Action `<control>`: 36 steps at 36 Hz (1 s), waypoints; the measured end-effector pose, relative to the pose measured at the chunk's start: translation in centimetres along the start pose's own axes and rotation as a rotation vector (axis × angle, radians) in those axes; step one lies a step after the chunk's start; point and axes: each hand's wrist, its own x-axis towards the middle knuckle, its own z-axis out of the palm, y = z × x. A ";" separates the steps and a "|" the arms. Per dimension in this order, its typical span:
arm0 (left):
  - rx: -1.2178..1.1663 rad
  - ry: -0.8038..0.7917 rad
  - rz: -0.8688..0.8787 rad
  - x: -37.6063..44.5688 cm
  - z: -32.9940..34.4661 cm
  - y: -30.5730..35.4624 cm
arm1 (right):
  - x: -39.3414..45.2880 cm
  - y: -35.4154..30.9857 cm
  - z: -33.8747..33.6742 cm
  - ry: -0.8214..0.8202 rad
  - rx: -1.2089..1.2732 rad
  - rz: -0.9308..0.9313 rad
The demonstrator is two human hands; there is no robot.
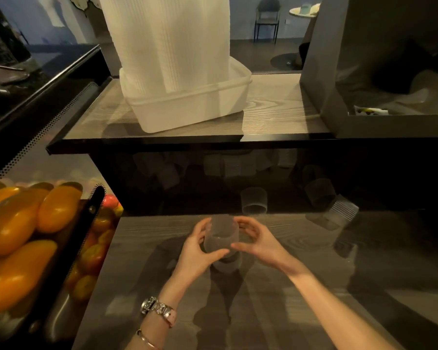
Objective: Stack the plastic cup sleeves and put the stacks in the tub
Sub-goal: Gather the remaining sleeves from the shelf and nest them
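Both my hands close around one translucent plastic cup sleeve [222, 234], a soft-looking ribbed cylinder, held just above the dark wood-grain surface [301, 286] near its far edge. My left hand [197, 251] wraps its left side, thumb across the lower rim; my right hand [257, 239] cups the right side, fingers curled at the top. A darker round shape sits right under the sleeve; I cannot tell what it is. Two more clear sleeves lie along the far edge: one upright [254, 200], one ridged and tipped over [344, 210] toward the far right. On the raised shelf [276, 107] behind, the milky rectangular tub [187, 112] holds tall white stacks [167, 41] of finely ribbed sleeves. A metal watch [157, 308] circles my left wrist.
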 end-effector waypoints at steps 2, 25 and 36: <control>-0.002 0.004 -0.002 -0.1 0.4 -0.6 | -0.4 0.3 0.1 0.008 -0.019 -0.004; 0.109 0.042 -0.057 -0.8 3.7 -4.6 | -1.9 3.9 1.1 0.018 -0.141 0.041; 0.114 -0.022 -0.054 0.2 5.0 -4.3 | -1.9 3.5 -0.6 0.009 -0.101 0.090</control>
